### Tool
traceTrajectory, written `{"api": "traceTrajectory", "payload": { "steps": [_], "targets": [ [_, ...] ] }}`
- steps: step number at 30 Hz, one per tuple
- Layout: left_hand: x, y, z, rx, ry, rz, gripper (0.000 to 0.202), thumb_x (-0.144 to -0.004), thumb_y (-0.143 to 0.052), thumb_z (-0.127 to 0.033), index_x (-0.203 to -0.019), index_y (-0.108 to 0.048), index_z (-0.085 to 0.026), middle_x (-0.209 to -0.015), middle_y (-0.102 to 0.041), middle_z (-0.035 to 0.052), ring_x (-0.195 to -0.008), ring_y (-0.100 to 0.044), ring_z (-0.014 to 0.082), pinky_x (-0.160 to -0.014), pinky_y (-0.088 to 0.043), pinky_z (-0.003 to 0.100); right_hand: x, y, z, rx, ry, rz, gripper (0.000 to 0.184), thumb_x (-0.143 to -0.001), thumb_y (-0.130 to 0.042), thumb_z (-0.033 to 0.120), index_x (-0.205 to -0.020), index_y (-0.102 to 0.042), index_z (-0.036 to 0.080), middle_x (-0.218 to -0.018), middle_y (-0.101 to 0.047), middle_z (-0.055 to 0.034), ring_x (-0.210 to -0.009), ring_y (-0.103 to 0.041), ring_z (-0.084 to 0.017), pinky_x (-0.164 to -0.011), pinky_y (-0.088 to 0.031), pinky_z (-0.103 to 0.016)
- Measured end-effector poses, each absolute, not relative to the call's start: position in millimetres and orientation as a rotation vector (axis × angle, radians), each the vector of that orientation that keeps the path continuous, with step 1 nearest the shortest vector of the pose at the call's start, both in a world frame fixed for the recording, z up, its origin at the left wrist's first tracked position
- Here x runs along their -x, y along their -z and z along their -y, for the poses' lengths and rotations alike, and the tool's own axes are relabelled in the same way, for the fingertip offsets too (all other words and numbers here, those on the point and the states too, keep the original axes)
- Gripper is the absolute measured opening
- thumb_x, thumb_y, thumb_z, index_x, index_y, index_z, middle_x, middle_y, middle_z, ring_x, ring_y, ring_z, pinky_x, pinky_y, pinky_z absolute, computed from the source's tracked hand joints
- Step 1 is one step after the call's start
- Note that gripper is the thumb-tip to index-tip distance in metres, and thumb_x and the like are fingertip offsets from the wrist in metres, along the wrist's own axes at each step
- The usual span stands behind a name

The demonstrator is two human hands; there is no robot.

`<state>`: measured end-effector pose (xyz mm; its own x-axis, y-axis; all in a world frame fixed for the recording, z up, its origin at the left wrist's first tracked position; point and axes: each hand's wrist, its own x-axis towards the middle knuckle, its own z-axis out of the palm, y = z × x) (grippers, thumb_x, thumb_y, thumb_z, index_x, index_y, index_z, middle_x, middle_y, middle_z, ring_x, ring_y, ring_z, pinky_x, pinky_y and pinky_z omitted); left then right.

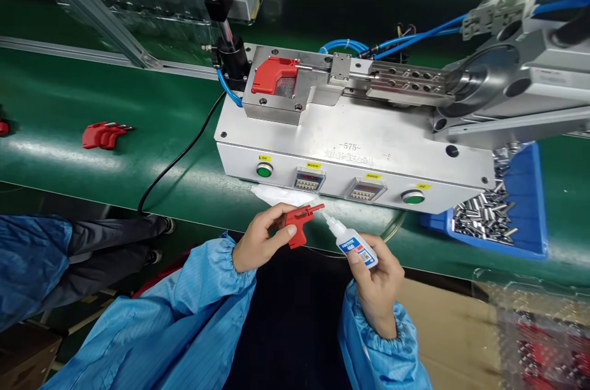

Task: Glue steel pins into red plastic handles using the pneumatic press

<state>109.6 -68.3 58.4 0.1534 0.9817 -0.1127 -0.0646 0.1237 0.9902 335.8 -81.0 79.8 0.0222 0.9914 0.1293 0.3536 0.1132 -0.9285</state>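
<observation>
A red plastic handle is sitting in the left hand, pinched between thumb and fingers, its slim stem pointing right. The right hand is gripping a white glue bottle, its nozzle pointing toward the stem, just beside it. Directly beyond, a silver machine is blocking the far side and holding a second red handle. On the right, a blue bin is holding metal pieces; at left, more red handles are lying on the shiny green bench. Near left, another person in blue is showing. The pinched handle is showing dark hollows along its top.
</observation>
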Motion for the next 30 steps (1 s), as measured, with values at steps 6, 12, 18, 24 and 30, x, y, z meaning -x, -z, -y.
{"api": "traceTrajectory", "payload": {
  "steps": [6,12,18,24,30],
  "targets": [
    [-111.4,-58.3,69.0,-1.142,-1.020,-1.121,0.029,-0.100,-0.069,-0.041,-0.117,-0.072,-0.018,-0.094,-0.078,0.0046,-0.079,-0.071,0.0189,-0.073,-0.056,0.028,-336.4,-80.2,81.3,1.438,-0.873,1.472,0.015,-0.096,-0.068,0.035,-0.094,-0.072,0.021,-0.065,-0.061,0.0035,-0.052,-0.048,-0.012,-0.049,-0.036,-0.025],
    [-109.4,-57.4,68.2,-1.140,-1.000,-1.119,0.032,-0.100,-0.068,-0.043,-0.120,-0.072,-0.018,-0.095,-0.078,0.0049,-0.080,-0.070,0.0193,-0.076,-0.056,0.029,-336.8,-80.8,81.3,1.485,-0.869,1.466,0.020,-0.096,-0.068,0.039,-0.093,-0.073,0.020,-0.063,-0.060,0.0027,-0.052,-0.049,-0.013,-0.049,-0.037,-0.026],
    [-109.8,-56.6,68.8,-1.140,-0.995,-1.133,0.031,-0.100,-0.068,-0.042,-0.118,-0.072,-0.018,-0.094,-0.077,0.0048,-0.079,-0.068,0.0188,-0.075,-0.054,0.028,-337.0,-80.6,81.3,1.452,-0.869,1.460,0.016,-0.096,-0.069,0.036,-0.093,-0.074,0.021,-0.064,-0.060,0.0040,-0.053,-0.048,-0.012,-0.050,-0.037,-0.025],
    [-110.2,-57.2,69.5,-1.119,-0.971,-1.164,0.034,-0.098,-0.069,-0.046,-0.116,-0.071,-0.017,-0.090,-0.076,0.0049,-0.076,-0.066,0.0192,-0.072,-0.053,0.029,-337.0,-81.1,81.8,1.513,-0.886,1.429,0.025,-0.096,-0.068,0.045,-0.091,-0.074,0.021,-0.063,-0.059,0.0021,-0.052,-0.048,-0.014,-0.050,-0.038,-0.027],
    [-111.6,-61.4,68.7,-1.056,-0.975,-1.149,0.036,-0.096,-0.070,-0.049,-0.115,-0.073,-0.018,-0.096,-0.077,0.0054,-0.082,-0.070,0.0207,-0.076,-0.056,0.031,-337.5,-71.5,85.4,1.473,-1.048,1.291,0.030,-0.093,-0.072,0.051,-0.095,-0.073,0.021,-0.072,-0.066,-0.0011,-0.060,-0.057,-0.017,-0.057,-0.048,-0.030]
  ]
}}
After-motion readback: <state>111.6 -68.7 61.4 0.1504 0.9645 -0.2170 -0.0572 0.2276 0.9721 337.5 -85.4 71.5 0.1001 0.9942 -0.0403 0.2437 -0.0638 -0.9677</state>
